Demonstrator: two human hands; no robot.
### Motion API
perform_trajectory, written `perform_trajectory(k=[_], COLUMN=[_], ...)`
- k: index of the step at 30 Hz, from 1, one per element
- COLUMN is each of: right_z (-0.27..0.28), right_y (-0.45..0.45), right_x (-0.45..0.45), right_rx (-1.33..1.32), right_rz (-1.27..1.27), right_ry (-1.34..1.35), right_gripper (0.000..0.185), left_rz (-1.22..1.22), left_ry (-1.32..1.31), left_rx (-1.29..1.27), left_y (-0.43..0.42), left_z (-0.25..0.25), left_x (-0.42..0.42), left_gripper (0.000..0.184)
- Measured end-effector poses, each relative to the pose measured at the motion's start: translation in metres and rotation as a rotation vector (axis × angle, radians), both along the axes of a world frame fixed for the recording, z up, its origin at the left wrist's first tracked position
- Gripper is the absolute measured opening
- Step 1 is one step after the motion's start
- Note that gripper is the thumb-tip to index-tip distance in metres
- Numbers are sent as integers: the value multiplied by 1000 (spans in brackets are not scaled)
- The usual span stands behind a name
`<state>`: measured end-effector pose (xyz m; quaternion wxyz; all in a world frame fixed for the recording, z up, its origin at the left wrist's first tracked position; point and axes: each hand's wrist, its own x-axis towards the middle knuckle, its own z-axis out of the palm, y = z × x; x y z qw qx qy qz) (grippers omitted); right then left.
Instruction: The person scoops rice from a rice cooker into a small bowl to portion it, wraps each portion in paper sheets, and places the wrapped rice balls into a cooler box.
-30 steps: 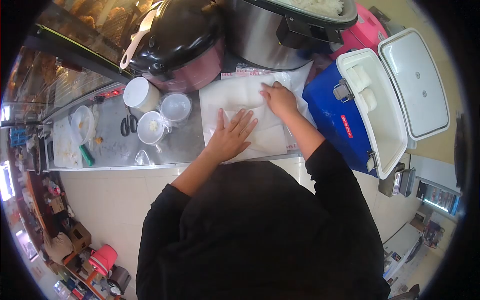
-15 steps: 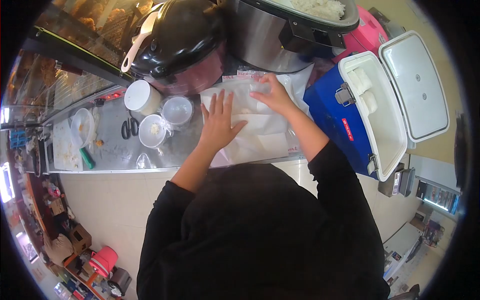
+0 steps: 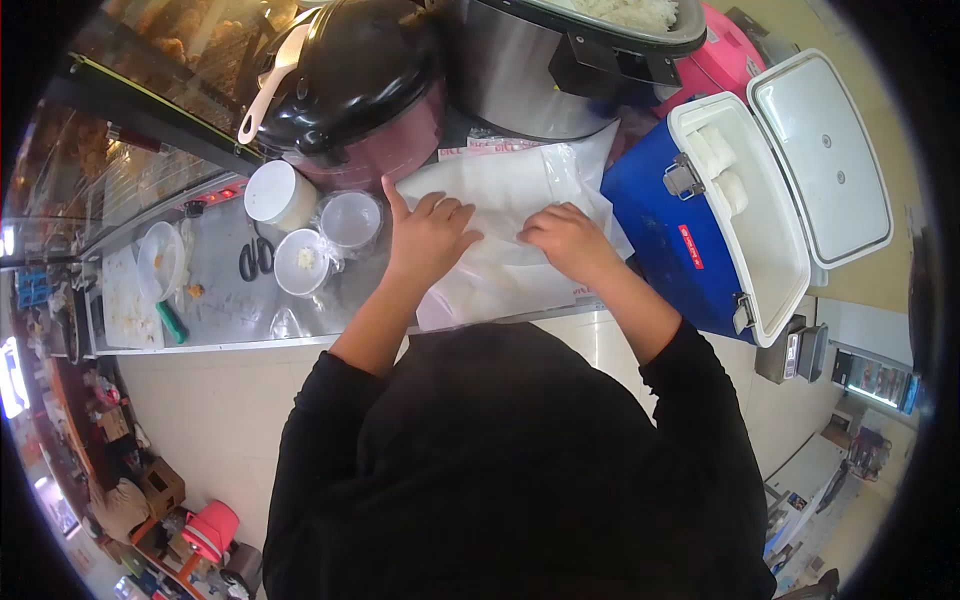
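Observation:
A stack of white wrapping paper [image 3: 490, 190] and thin plastic sheets lies on the metal counter in front of me. My left hand [image 3: 428, 238] is at the paper's left side, its fingers bent towards the thumb on a fold and its little finger sticking out. At the right, my right hand [image 3: 572, 240] has its fingers curled down and closed on the same folded sheet. What lies inside the fold is hidden. Red-printed plastic bags [image 3: 490, 147] show under the paper's far edge.
Left of the paper stand a clear plastic cup [image 3: 351, 220], a bowl with white bits [image 3: 302, 262], a white tub [image 3: 280, 195] and black scissors [image 3: 256, 256]. Behind are a black-lidded pot [image 3: 360, 85] and a large rice cooker [image 3: 510, 70]. An open blue cooler [image 3: 655, 215] stands right.
My right hand has come down and nearer, from the paper's far part to its middle. My left hand's spread fingers have bent in, and the sheet is now folded over.

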<state>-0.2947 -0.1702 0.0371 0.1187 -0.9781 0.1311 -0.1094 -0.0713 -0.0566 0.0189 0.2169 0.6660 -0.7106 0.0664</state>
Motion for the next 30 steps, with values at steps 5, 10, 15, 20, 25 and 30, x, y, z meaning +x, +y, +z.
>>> perform_trajectory(k=[5, 10, 15, 20, 25, 30], right_z=[-23, -53, -43, -61, -43, -47], right_y=[13, 12, 17, 8, -13, -34], right_x=[-13, -15, -8, -8, 28, 50], right_rx=[-65, -10, 131, 190, 644, 294], right_rz=[2, 26, -8, -31, -420, -373], right_ry=[2, -22, -73, 29, 226, 287], right_gripper=[18, 23, 19, 17, 24, 17], left_rz=[-127, -181, -269, -252, -56, 61], left_ry=[-48, 168, 476, 451, 635, 345], left_rx=[-66, 81, 114, 208, 457, 255], left_y=[30, 44, 43, 33, 7, -14], left_z=[-19, -45, -32, -49, -35, -34], left_x=[7, 13, 18, 28, 25, 19], left_gripper=[18, 22, 23, 15, 16, 23])
